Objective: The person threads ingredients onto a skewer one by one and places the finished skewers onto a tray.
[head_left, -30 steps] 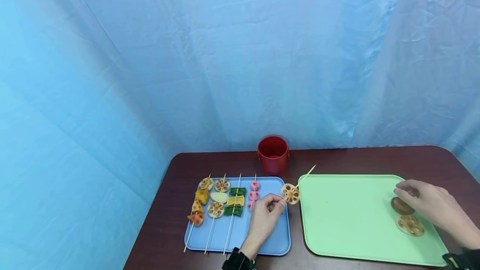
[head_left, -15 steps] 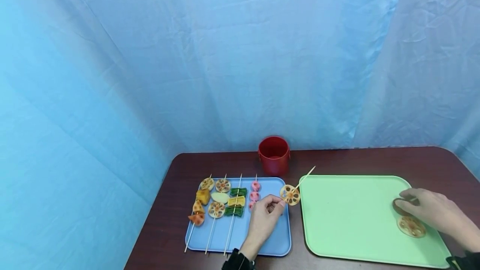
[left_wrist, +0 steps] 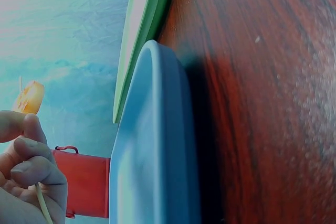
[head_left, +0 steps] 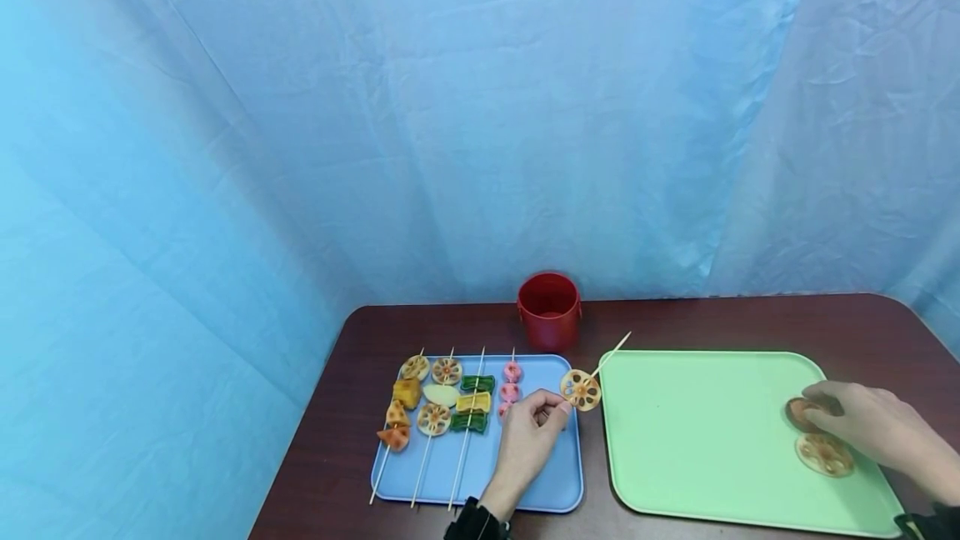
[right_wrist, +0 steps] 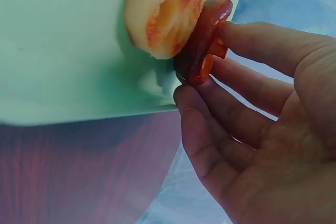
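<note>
My left hand grips a bamboo skewer above the right side of the blue tray. A lotus root slice is threaded on it, just past the fingertips; the slice appears edge-on in the left wrist view, and the stick's lower end comes out below the curled fingers. On the right of the green tray, my right hand pinches a brown mushroom by thumb and fingers. Another lotus root slice lies against it on the tray.
A red bucket stands behind the blue tray. Several loaded skewers lie on that tray, with lotus root, yellow chunks, green and yellow pieces and pink balls. The dark wooden table meets a blue curtain behind.
My right hand has come down and slightly right onto the mushroom, and its fingers have closed around it. The left hand keeps its place with the skewer.
</note>
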Tool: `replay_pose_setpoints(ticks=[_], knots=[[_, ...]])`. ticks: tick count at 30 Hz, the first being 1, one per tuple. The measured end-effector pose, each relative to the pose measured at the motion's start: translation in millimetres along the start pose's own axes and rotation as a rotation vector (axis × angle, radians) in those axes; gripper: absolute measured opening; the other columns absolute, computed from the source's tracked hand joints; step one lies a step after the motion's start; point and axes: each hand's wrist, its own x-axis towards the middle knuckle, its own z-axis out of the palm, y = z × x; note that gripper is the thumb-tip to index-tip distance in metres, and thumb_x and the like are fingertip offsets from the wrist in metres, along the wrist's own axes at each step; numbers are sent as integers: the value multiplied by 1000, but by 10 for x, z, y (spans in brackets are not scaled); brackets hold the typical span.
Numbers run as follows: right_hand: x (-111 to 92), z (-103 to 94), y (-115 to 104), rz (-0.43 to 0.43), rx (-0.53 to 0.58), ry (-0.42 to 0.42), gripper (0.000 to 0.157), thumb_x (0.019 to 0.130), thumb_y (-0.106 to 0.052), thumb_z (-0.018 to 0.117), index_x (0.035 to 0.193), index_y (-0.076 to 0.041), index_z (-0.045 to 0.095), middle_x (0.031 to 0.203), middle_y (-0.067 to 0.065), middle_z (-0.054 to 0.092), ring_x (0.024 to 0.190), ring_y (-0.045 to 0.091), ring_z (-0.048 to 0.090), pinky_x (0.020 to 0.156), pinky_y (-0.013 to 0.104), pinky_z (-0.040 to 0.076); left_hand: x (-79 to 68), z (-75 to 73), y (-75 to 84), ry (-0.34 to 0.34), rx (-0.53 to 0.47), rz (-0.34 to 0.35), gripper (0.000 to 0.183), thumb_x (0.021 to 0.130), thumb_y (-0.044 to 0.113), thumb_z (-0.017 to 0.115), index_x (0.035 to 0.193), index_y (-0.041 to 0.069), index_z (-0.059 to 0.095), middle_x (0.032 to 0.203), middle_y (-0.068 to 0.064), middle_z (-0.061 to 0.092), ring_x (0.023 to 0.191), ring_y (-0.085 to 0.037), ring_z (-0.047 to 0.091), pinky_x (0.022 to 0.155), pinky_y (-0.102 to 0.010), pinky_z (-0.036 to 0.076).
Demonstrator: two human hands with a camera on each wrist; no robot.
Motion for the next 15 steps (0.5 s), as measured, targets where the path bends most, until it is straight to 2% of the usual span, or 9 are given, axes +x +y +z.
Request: replay_pose_setpoints(ticks=[2, 4, 8, 11, 15], knots=[[-5, -1, 3, 4, 9, -2, 60, 97, -42, 71, 118, 14, 64, 106, 25, 70, 92, 45, 67, 67, 54, 52, 0, 4, -6, 1, 1, 9, 9, 92, 15, 75, 85, 10, 76, 65, 11, 61, 56, 1, 49, 52, -17, 37], [-5, -4, 0, 14, 17, 3, 67, 97, -46, 70, 120, 16, 62, 103, 24, 70, 91, 44, 67, 66, 53, 52, 1, 9, -16, 3, 4, 20, 8, 92, 14, 75, 85, 9, 76, 65, 10, 61, 55, 2, 49, 52, -17, 37], [1, -29, -36, 18, 38, 39, 70, 96, -45, 71, 123, 19, 59, 99, 23, 70, 83, 37, 67, 61, 48, 51, 0, 16, -29, 7, 3, 38, 8, 91, 12, 75, 85, 7, 75, 64, 9, 62, 54, 2, 48, 52, -16, 36], [5, -54, -94, -6, 42, 99, 66, 97, -43, 71, 124, 17, 61, 99, 23, 71, 81, 32, 66, 59, 45, 49, -1, 15, -29, 8, -1, 32, 8, 91, 13, 75, 85, 8, 75, 64, 10, 61, 54, 2, 48, 52, -17, 36], [22, -79, -208, -34, 70, 161, 60, 98, -41, 71, 123, 13, 65, 106, 27, 68, 84, 36, 67, 62, 49, 49, 2, 19, -27, 4, -5, 21, 9, 92, 13, 75, 84, 9, 75, 65, 11, 61, 54, 1, 48, 52, -17, 36]])
